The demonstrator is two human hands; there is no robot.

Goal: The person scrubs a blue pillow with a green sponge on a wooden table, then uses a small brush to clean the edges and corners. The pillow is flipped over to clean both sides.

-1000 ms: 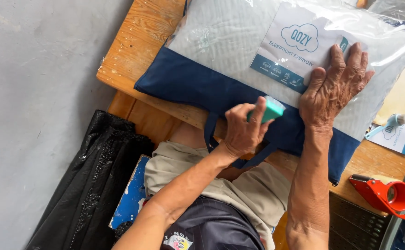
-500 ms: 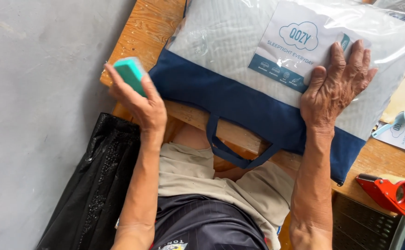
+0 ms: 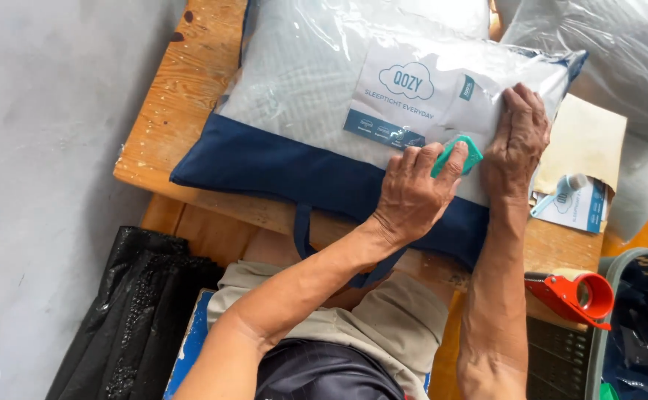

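A pillow in a clear plastic bag with a navy fabric band (image 3: 294, 167) and carry handles lies flat on the wooden table (image 3: 176, 81). A white paper label (image 3: 413, 100) shows through the plastic. My left hand (image 3: 413, 196) grips a small teal block (image 3: 459, 154) and presses it against the bag just below the label. My right hand (image 3: 515, 141) lies flat on the bag right beside the block, fingers spread and pointing away from me.
A red tape dispenser (image 3: 579, 296) sits at the table's near right edge. A small brush (image 3: 557, 194) rests on printed leaflets and a tan envelope (image 3: 587, 141). Another bagged pillow (image 3: 613, 52) lies far right. Black plastic sheeting (image 3: 139, 311) lies on the floor left.
My left hand swung the teal block out to the table's left corner, then brought it back onto the bag beside my right hand. The view shifted, with the pillow now lower in the picture.
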